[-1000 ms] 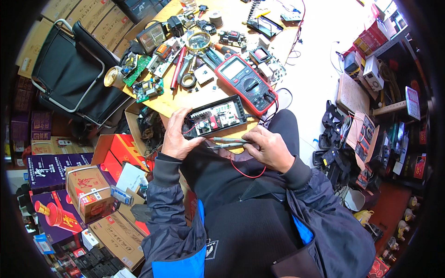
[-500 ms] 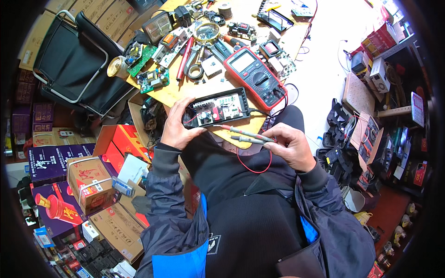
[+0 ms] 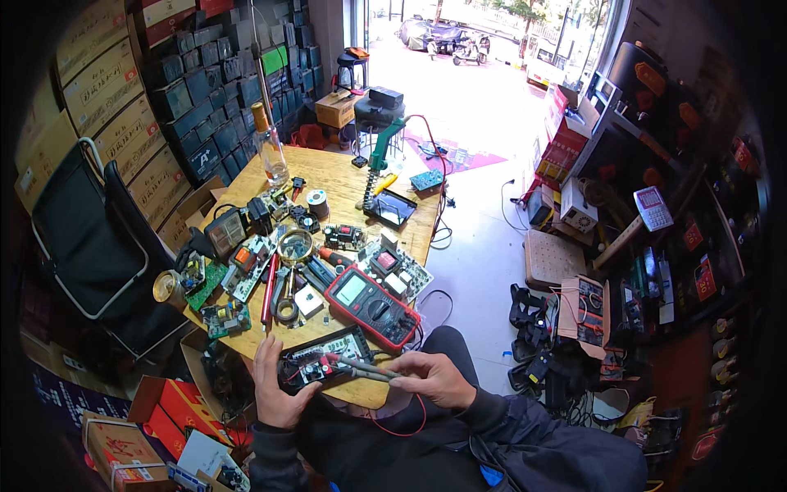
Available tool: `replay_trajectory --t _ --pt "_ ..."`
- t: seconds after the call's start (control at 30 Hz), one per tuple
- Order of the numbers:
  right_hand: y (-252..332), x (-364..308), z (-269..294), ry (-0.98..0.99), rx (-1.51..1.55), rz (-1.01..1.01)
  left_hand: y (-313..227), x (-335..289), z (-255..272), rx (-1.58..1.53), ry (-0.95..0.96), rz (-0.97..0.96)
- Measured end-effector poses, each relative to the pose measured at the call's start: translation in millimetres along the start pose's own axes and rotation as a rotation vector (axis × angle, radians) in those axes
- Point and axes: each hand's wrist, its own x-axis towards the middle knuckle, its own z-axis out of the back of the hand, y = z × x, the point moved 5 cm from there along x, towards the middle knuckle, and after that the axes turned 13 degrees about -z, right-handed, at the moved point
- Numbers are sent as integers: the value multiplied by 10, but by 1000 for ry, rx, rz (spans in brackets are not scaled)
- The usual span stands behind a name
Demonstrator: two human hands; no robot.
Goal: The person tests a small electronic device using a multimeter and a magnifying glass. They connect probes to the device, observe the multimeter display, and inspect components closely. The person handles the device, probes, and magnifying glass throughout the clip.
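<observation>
At the near edge of the wooden table [image 3: 307,168], my left hand [image 3: 277,389] grips the left end of an open black plastic case [image 3: 363,333]. Inside it sits a circuit board [image 3: 310,371] with white and red parts. My right hand [image 3: 438,380] pinches two test probes [image 3: 370,371] side by side, one with a red lead. Their tips reach over the board; whether they touch it I cannot make out. A red and grey multimeter [image 3: 373,310] with a lit screen lies just beyond the case.
Beyond these are a magnifying glass [image 3: 295,245], a red pen-like tool [image 3: 270,291], loose circuit boards [image 3: 223,318], a solder spool [image 3: 317,202], a glass bottle [image 3: 272,156] and a green soldering iron in a stand [image 3: 382,150]. A folding chair [image 3: 86,234] stands left; boxes [image 3: 117,451] crowd lower left.
The view has tilted up, so more of the table and the doorway shows. The probes in my right hand have moved from beside the case to over its board. My left hand keeps its hold.
</observation>
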Motion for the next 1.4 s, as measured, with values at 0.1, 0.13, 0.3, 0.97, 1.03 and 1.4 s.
replay_trajectory --t 0.1,0.13,0.3,0.97,1.03,1.4 --pt "49 52 -107 -29 -12 55 -285 -77 -35 -202 -166 43" --pt "53 53 -162 -18 -4 55 -369 -125 -75 -289 -183 79" --pt "31 19 -478 -4 -149 125 -643 -347 -593 -894 -181 361" --pt "-11 -78 -253 -7 -415 154 -645 -402 -911 -1314 -299 612" --pt "57 -86 -228 -26 -520 285 -638 -383 -916 -1281 -333 597" --pt "2 -35 126 -82 -632 382 -466 -210 -447 -1398 -696 569"
